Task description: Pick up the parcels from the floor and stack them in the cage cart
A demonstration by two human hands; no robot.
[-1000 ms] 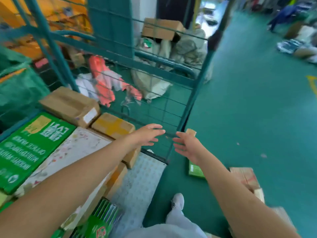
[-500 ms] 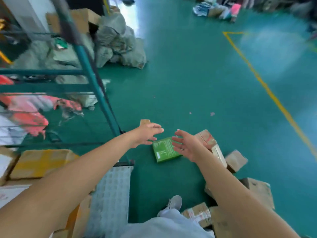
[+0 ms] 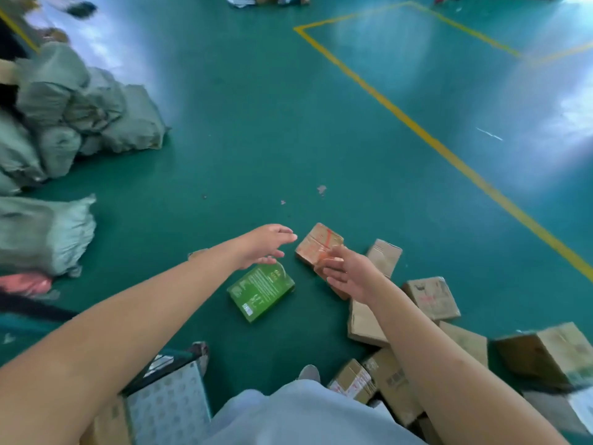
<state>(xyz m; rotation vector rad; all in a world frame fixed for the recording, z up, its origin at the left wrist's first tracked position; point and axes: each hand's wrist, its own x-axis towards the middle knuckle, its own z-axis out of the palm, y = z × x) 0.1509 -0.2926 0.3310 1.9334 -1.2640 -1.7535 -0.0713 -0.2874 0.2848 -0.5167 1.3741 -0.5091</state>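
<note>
A flat green parcel (image 3: pixel 260 291) lies on the green floor just ahead of me. Beside it to the right sits a small brown carton with red marks (image 3: pixel 319 245). My left hand (image 3: pixel 264 247) hovers above the green parcel's far end, fingers straight and empty. My right hand (image 3: pixel 348 273) reaches out over the brown carton, fingers spread, holding nothing. Several more cardboard parcels (image 3: pixel 431 297) lie scattered at the right. Only the cage cart's patterned floor corner (image 3: pixel 170 406) shows at the bottom left.
Grey-green sacks (image 3: pixel 83 107) are piled at the left, with another sack (image 3: pixel 41 232) lying nearer. A yellow line (image 3: pixel 417 130) runs across the floor at the right. My shoe (image 3: pixel 309 372) stands beside the cartons at the bottom.
My view has swung right, away from the cage cart, toward the parcels on the floor. Both empty hands have reached down closer to the green parcel and the brown carton.
</note>
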